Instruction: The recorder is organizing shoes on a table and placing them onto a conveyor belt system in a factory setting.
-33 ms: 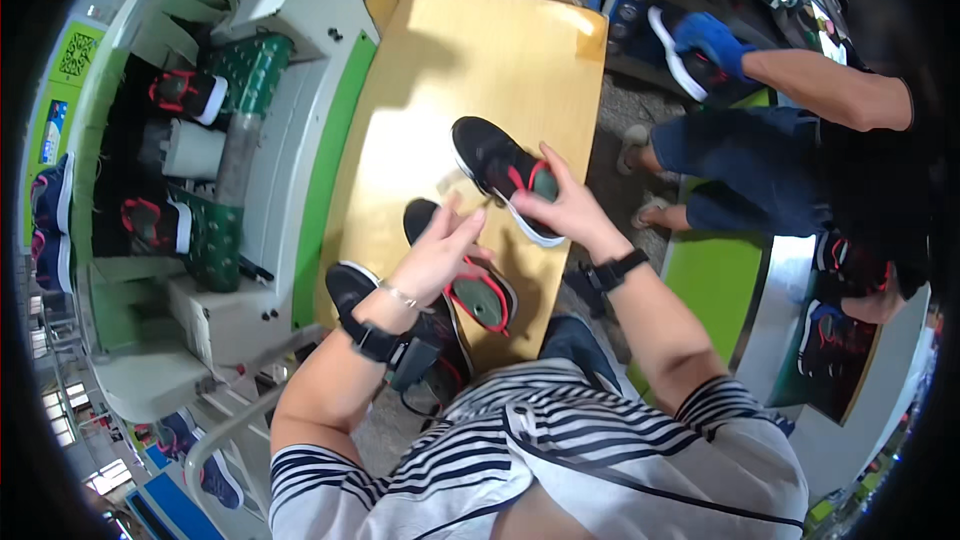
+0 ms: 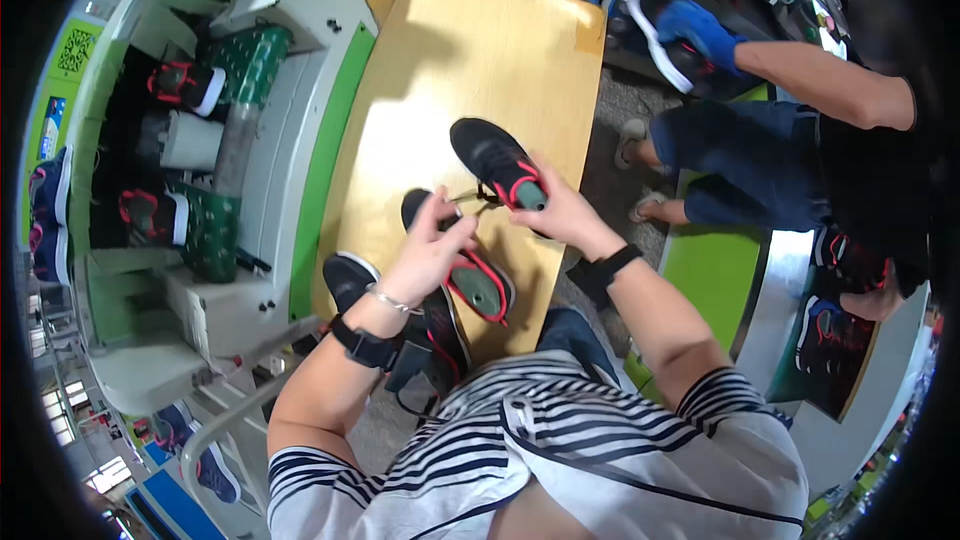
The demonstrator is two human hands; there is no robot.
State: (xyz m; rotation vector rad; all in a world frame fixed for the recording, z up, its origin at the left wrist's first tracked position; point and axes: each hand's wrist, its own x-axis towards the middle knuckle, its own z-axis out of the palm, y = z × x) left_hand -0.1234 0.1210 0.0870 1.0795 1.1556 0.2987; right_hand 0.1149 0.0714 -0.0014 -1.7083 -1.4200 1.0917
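A black shoe (image 2: 492, 152) with red trim and a grey-green insole lies at a slant on the wooden table, toe pointing away. At its heel, my right hand (image 2: 568, 215) is closed round the collar. My left hand (image 2: 432, 245) is just left of it, fingers curled close together. A thin dark strand (image 2: 486, 197), perhaps a lace, runs between the shoe and those fingers; what they pinch is too small to make out. Beneath my left hand lies a second shoe (image 2: 482, 292), partly covered. Another black shoe (image 2: 350, 278) sits under my left forearm, its middle hidden.
The wooden table (image 2: 480, 50) has a raised cardboard rim at the far end. On the left, a machine (image 2: 330, 70) holds red-trimmed shoes on green pads. To the right, a co-worker's blue-gloved hand (image 2: 700, 32) holds a white-soled shoe. More shoes (image 2: 835, 340) lie at the right.
My left hand has drawn slightly left, away from the shoe. The shoe under my right hand has turned a little. The co-worker's shoe has shifted left.
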